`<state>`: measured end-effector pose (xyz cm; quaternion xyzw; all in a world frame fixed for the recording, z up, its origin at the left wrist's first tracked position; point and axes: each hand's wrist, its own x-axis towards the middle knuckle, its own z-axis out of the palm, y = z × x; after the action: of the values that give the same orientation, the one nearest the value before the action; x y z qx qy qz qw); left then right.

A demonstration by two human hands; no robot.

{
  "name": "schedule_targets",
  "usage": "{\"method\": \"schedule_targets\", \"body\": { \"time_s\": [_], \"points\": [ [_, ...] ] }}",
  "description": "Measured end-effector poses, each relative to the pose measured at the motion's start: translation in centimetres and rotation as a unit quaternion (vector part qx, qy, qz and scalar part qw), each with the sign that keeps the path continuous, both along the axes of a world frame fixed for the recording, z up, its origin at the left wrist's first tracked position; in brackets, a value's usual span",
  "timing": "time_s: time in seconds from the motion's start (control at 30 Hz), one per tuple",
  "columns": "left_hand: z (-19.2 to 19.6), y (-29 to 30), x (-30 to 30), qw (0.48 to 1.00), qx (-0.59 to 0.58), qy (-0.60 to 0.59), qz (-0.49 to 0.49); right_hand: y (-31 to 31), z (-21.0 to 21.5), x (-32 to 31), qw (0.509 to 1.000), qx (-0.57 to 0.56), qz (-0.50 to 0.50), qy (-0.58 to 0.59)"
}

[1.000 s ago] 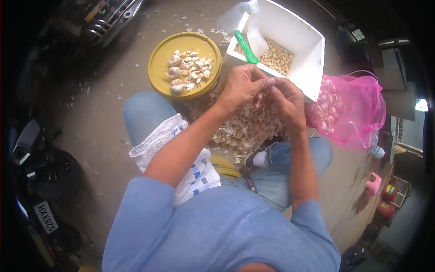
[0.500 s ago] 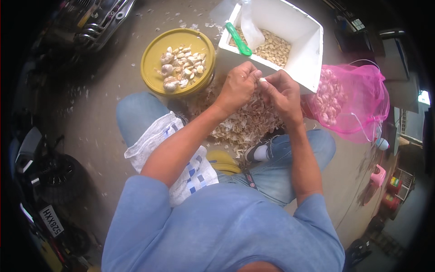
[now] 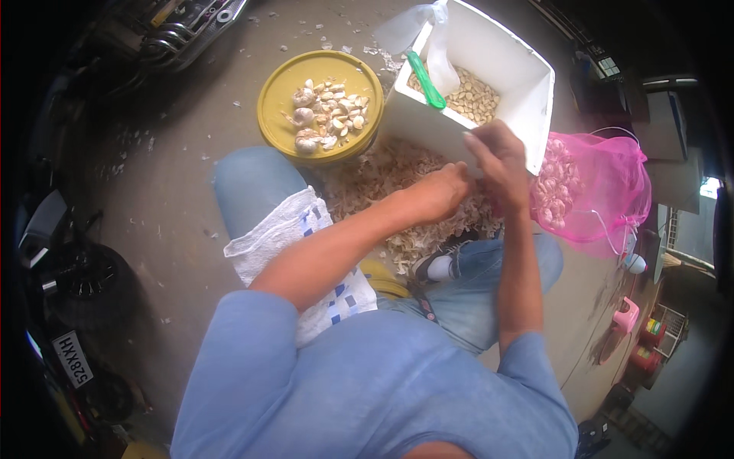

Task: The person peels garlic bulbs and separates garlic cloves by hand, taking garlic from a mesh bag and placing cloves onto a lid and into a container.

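Head view, seated garlic peeling. The small pale garlic clove between your two hands is mostly hidden; it sits just in front of the near wall of the white rectangular foam box point(image 3: 527, 99), over the heap of papery garlic skins point(image 3: 397, 183) on the floor. Your right hand point(image 3: 501, 157) is raised with the fingers drawn together, apparently pinched on the clove, though the contact itself cannot be made out. Your left hand point(image 3: 443, 191) lies just below and touching it, curled, and you cannot tell from here whether its grip is clamped on anything.

To do this step well, judge it so: keep both hands low over the skins heap, so that the peel falls there and not into the box; strip the skin fully before you release the clove among the peeled cloves point(image 3: 470, 96) beside the green-handled tool point(image 3: 424, 76).

Outward: the round yellow plastic tub point(image 3: 319, 107) holding unpeeled garlic bulbs and pieces stands near your left knee; the pink mesh net bag point(image 3: 604, 191) of garlic lies to your right; a white woven sack cloth point(image 3: 283, 245) covers your left thigh
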<state>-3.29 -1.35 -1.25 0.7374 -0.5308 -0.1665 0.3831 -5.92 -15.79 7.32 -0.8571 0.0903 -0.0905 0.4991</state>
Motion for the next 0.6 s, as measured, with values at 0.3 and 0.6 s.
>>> {"method": "schedule_targets", "body": {
  "time_s": [0.3, 0.6],
  "points": [
    [0.2, 1.2, 1.0, 0.989, 0.139, -0.011, -0.054, 8.6, -4.8, 11.8, 0.946, -0.109, 0.28, 0.125],
    [0.8, 0.6, 5.3, 0.981, 0.17, 0.025, 0.094, 6.4, 0.8, 7.3, 0.983, -0.104, 0.147, -0.034]
  ]
}}
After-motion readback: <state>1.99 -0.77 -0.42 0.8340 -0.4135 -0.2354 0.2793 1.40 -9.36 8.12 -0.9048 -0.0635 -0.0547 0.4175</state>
